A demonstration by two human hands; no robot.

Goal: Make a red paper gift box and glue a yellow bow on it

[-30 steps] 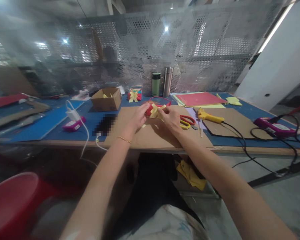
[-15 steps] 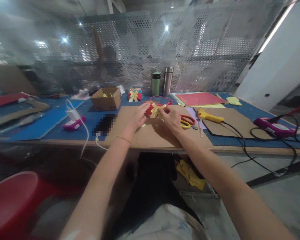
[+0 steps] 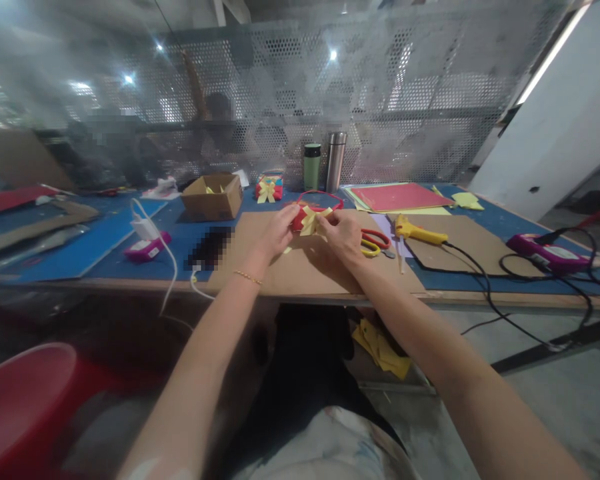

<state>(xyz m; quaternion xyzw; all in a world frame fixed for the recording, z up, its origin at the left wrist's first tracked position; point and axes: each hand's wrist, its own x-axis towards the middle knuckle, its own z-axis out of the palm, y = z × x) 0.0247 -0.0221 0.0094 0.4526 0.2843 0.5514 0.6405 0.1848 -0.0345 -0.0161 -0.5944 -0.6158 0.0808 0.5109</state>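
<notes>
Between my hands, over the brown cardboard sheet, is a small red bag with a thin red handle and a pale yellow bow on its front. My left hand is closed on the bag's left side. My right hand pinches the bow's right part between thumb and fingers; its fingertips partly cover it. Just right of that hand lie scissors with red and yellow handles. A similar small bag, red and blue with a yellow bow, stands at the back.
A yellow glue gun with a black cord rests on another cardboard piece at right. Purple power strips lie on the table. At the back are a cardboard box, a green tumbler, a steel flask and coloured sheets.
</notes>
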